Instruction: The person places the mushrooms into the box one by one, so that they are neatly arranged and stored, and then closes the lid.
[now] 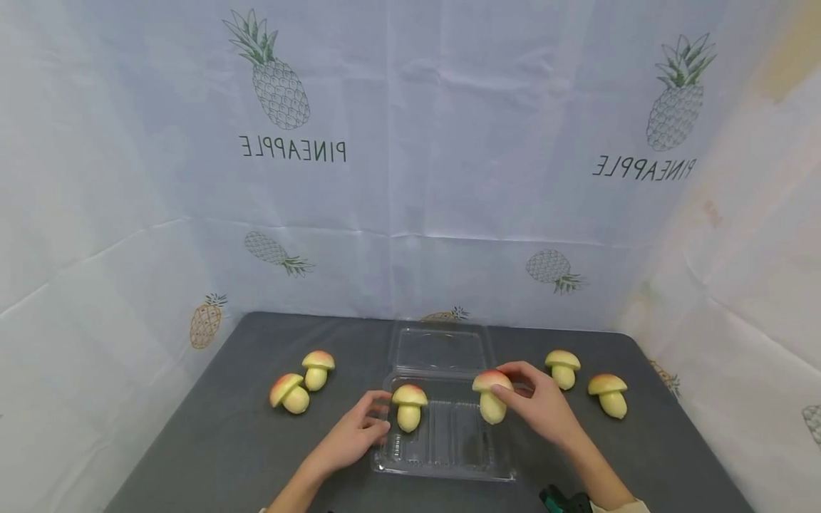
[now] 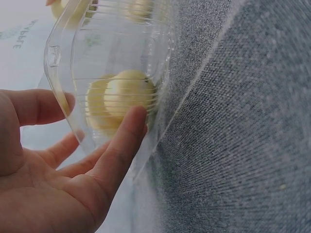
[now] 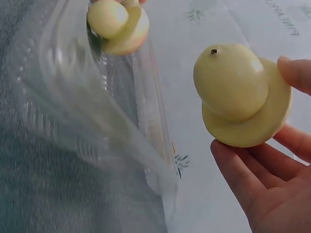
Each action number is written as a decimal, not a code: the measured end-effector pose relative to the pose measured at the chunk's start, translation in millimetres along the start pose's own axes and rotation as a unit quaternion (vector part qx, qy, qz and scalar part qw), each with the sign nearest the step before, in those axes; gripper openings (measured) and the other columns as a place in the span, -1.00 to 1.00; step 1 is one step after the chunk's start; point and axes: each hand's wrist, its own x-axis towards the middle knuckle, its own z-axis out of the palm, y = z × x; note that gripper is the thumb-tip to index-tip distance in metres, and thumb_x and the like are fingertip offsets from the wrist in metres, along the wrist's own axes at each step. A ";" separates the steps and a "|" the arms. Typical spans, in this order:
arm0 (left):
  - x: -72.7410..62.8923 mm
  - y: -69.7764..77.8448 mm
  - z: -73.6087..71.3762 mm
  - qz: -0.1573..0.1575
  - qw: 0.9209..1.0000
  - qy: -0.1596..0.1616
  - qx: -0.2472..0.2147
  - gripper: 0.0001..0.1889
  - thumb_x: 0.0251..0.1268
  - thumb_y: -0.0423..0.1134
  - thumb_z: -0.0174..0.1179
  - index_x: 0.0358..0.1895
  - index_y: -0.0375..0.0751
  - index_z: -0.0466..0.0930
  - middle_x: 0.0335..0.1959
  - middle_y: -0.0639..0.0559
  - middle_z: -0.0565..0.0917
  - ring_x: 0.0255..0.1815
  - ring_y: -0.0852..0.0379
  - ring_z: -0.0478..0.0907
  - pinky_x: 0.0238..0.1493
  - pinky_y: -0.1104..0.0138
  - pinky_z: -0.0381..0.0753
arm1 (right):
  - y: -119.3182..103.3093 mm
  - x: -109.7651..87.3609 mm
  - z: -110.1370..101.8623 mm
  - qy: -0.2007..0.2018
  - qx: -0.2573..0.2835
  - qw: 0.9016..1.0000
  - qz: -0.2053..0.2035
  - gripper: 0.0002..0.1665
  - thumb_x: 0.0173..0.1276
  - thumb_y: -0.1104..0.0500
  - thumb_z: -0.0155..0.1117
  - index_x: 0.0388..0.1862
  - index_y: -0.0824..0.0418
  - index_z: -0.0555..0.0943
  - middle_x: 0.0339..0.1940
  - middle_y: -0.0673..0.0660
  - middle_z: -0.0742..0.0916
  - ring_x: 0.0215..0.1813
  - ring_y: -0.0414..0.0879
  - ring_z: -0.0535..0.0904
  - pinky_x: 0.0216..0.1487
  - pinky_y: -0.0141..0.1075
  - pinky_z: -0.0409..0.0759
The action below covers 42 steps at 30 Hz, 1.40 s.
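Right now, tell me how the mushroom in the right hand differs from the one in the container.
The held mushroom is gripped by the right hand, clear of the container; the other mushroom lies inside it. The held mushroom is farther right, the other mushroom farther left. Both have red-tinged caps and pale stems.

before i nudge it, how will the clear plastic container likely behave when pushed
The clear plastic container looks thin-walled, so it is probably light and may slide easily. Its ribbed floor suggests some stiffness, though thin sides could flex. The rounded mushroom inside might roll if jolted.
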 end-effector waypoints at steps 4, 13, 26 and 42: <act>1.1 1.1 0.8 0.002 1.000 0.003 0.001 -0.50 0.53 -0.35 0.09 0.45 -0.31 0.23 0.25 -0.45 0.45 0.14 -0.30 0.60 -0.09 0.18 0.75 | -3.4 4.0 7.4 0.001 0.004 1.000 -0.006 -0.63 0.44 0.09 0.38 0.16 0.19 0.63 0.04 0.07 0.72 0.05 -0.14 0.65 0.05 -0.27 0.68; 0.6 1.2 2.1 -0.006 1.000 0.002 -0.003 -0.50 0.53 -0.33 0.09 0.44 -0.30 0.25 0.25 -0.44 0.46 0.12 -0.26 0.62 -0.09 0.15 0.75 | -3.1 9.8 28.9 0.005 -0.005 1.000 -0.004 -0.62 0.39 0.05 0.43 0.13 0.12 0.65 0.00 0.01 0.73 0.05 -0.10 0.65 0.06 -0.22 0.68; -0.4 -2.0 3.5 -0.008 1.000 -0.002 -0.009 -0.51 0.55 -0.33 0.07 0.45 -0.28 0.24 0.27 -0.46 0.44 0.15 -0.28 0.60 -0.08 0.14 0.74 | -2.4 9.9 62.1 0.021 -0.012 0.999 0.036 -0.53 0.31 0.00 0.51 0.12 0.13 0.64 -0.04 -0.04 0.72 0.06 -0.10 0.63 0.04 -0.27 0.67; -0.4 -0.6 1.8 -0.005 1.000 0.000 0.006 -0.51 0.55 -0.30 0.08 0.45 -0.25 0.24 0.27 -0.43 0.46 0.12 -0.24 0.62 -0.10 0.16 0.75 | 1.6 15.9 84.2 0.013 -0.095 0.995 0.035 -0.55 0.27 -0.02 0.53 0.05 0.14 0.66 -0.07 -0.02 0.72 -0.06 -0.12 0.63 -0.11 -0.24 0.67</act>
